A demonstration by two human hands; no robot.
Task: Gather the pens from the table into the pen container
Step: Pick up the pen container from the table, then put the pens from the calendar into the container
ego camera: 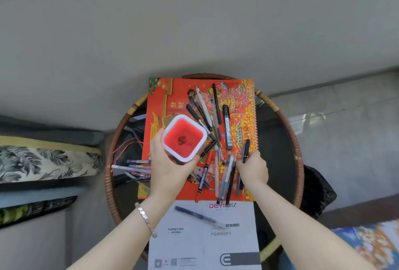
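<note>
My left hand (170,168) holds a square translucent pen container (184,138) with a white rim, lifted above a red calendar (241,105); its inside looks red and holds no pens that I can see. My right hand (251,167) is closed on a black pen (246,151) at the calendar's right side. Several loose pens (207,114) lie scattered over the calendar, a second bunch of pens (136,169) lies to the left of it, and one blue pen (198,215) rests on a white booklet (233,248).
Everything sits on a round glass table with a rattan rim (295,146). Red wires (127,146) show under the glass at left. A leaf-patterned cushion (43,161) lies at left, a black bag (319,192) at right.
</note>
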